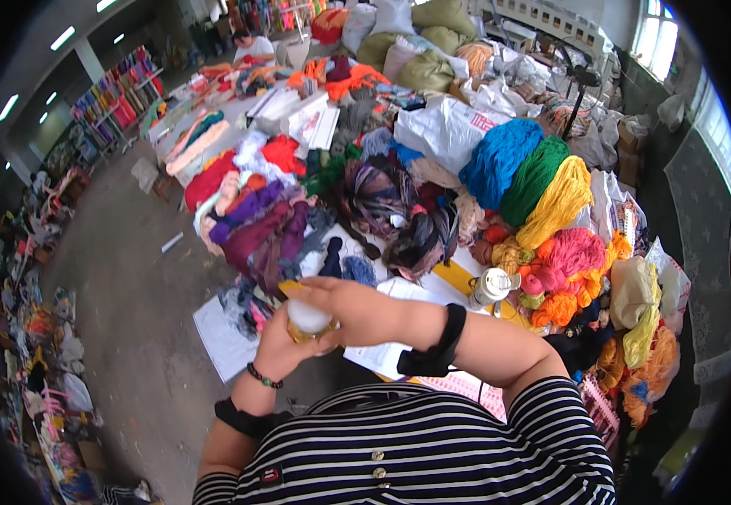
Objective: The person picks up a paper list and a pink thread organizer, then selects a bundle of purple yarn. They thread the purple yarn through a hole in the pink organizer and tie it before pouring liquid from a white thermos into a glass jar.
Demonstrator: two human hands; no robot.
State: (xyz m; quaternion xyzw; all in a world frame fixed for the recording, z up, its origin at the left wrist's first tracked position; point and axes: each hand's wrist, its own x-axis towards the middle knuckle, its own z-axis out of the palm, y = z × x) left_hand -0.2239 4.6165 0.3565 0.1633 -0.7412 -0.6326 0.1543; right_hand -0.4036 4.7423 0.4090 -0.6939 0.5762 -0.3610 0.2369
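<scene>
Close in front of my chest I hold a small container (308, 322) with a white top and an amber-gold body. My left hand (277, 343) grips it from below; a beaded bracelet and a dark band sit on that wrist. My right hand (357, 310) lies across its top with the fingers curled over it, a black watch band on that wrist. Most of the container is hidden by my fingers.
Heaps of coloured yarn skeins spread ahead: purple (257, 229), blue (500, 160), green (534, 178), yellow (557, 204), pink and orange (569, 263). A white plastic bottle (490, 288) lies on papers. White sheets (222, 332) lie on the concrete floor. Stuffed sacks (420, 50) and a seated person (252, 46) are far back.
</scene>
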